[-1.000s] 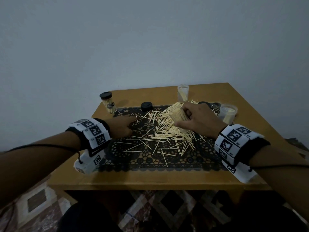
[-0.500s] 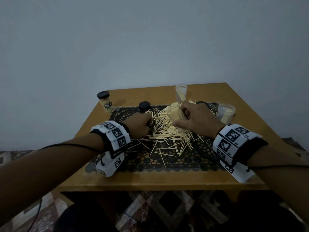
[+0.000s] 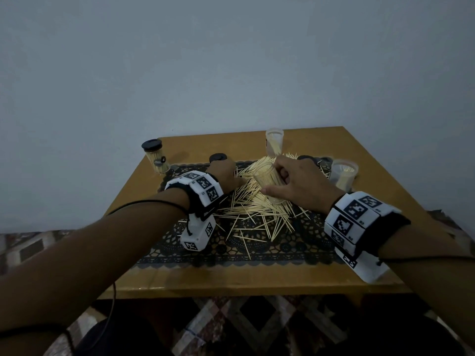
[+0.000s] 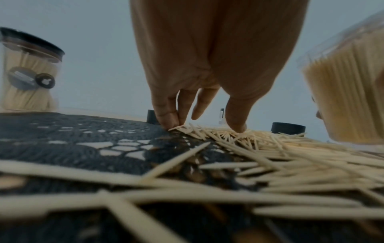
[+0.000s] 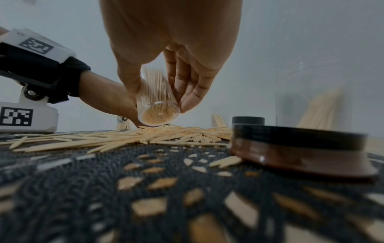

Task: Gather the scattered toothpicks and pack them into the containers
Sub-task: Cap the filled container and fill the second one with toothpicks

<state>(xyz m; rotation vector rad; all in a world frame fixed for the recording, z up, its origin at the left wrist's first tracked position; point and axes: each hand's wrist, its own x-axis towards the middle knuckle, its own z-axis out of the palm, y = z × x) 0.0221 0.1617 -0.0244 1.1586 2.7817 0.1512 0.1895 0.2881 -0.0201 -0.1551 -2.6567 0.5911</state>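
From the head view I see both my hands over the black lace mat (image 3: 257,242) on the square wooden tabletop (image 3: 257,281), but my left hand (image 3: 226,176) hides its own fingers there. The left wrist view supplies them: fingers (image 4: 166,113) extended down with the tips touching the far edge of the scattered pale wooden toothpicks (image 3: 259,209), nothing gripped. The right wrist view shows what the head view only hints at: my right hand (image 5: 166,49) curls thumb and fingers around a clear plastic cylindrical container (image 5: 156,102), tilted, its base toward that camera, packed with toothpicks and held just above the pile. A black round lid (image 5: 297,144) lies on the mat close to that camera.

The loose toothpicks lie directly under and between both hands, spread toward me. A lidded clear jar of toothpicks (image 3: 155,156) stands at the far left corner, and two open clear containers (image 3: 274,141) stand at the far right.

Compared with half a second ago, my left hand has slid further right into the pile, close beside the held container; my right hand keeps the same grip
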